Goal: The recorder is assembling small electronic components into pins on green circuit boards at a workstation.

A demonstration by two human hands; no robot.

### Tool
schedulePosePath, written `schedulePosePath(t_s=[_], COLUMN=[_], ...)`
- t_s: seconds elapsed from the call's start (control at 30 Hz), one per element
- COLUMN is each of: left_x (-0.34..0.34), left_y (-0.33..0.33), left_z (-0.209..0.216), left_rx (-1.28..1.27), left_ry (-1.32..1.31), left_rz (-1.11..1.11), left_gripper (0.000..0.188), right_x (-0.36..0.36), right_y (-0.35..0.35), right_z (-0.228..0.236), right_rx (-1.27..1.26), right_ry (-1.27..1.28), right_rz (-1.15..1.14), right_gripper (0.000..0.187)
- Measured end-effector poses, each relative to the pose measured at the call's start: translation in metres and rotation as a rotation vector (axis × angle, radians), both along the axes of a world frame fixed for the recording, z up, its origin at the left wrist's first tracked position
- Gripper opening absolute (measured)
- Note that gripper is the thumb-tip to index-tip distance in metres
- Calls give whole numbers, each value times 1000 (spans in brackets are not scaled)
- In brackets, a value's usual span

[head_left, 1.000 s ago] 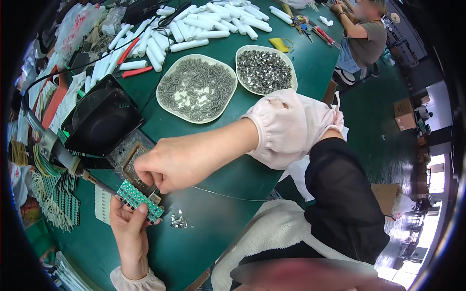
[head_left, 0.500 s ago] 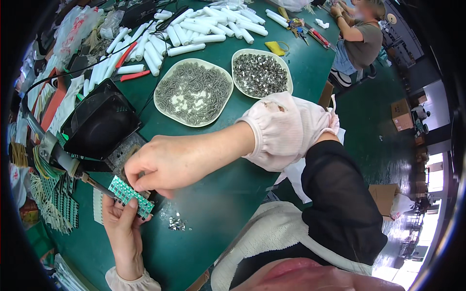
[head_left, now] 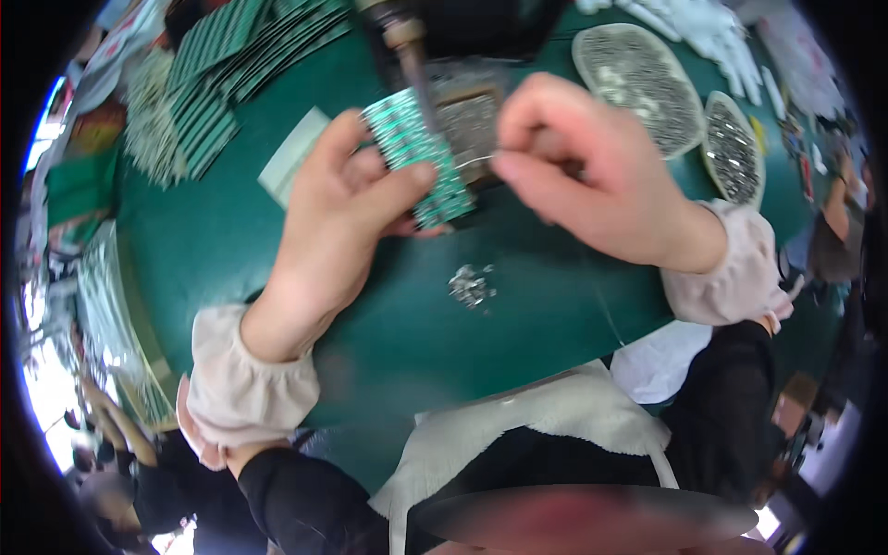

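Observation:
My left hand (head_left: 338,208) holds a green circuit board (head_left: 400,139) at a tilt, thumb on its face and fingers behind it. Just behind the board, a soldering iron (head_left: 407,46) points down; its tip lies by the board's far edge, and I cannot tell if they touch. My right hand (head_left: 601,176), blurred, is closed in a pinch to the right of the board. A thin silvery wire (head_left: 476,160) runs from its fingertips toward the board's right edge. On the table nearer to me lies a small heap of shiny metal pieces (head_left: 470,287).
A worn metal stand base (head_left: 470,122) sits behind my hands. Two trays of small metal parts, one larger (head_left: 638,39) and one smaller (head_left: 760,176), stand at the far right. Stacked green boards (head_left: 217,65) and pale wire bundles (head_left: 153,120) lie far left. Other people sit at both sides.
The view has swung left, bringing the board and both hands nearer the middle. My right hand has drawn away from the board to the right; the wire now shows. The left keeps its hold.

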State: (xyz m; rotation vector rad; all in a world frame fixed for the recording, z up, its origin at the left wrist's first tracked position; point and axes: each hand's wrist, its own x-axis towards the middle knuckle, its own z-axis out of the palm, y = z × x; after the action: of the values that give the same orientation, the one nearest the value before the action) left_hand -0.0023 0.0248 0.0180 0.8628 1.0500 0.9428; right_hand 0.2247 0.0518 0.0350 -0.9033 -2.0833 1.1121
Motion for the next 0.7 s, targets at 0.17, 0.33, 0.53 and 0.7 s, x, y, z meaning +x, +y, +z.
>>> schedulePosePath(t_s=[0.17, 0.33, 0.53, 0.7], left_x=[0, -1, -1, -3], left_y=[2, 0, 0, -3], left_z=[5, 8, 8, 14], left_rx=[65, 120, 173, 216], left_ry=[-72, 16, -7, 93], left_rz=[-53, -18, -12, -14], left_gripper=[31, 39, 39, 40], right_x=[-1, -7, -7, -4], right_y=[-1, -2, -1, -1], right_z=[2, -4, -9, -16], right_rx=[66, 118, 97, 66], right_ry=[-48, -35, -13, 79], right_rz=[21, 16, -16, -19], right_gripper=[10, 9, 9, 11])
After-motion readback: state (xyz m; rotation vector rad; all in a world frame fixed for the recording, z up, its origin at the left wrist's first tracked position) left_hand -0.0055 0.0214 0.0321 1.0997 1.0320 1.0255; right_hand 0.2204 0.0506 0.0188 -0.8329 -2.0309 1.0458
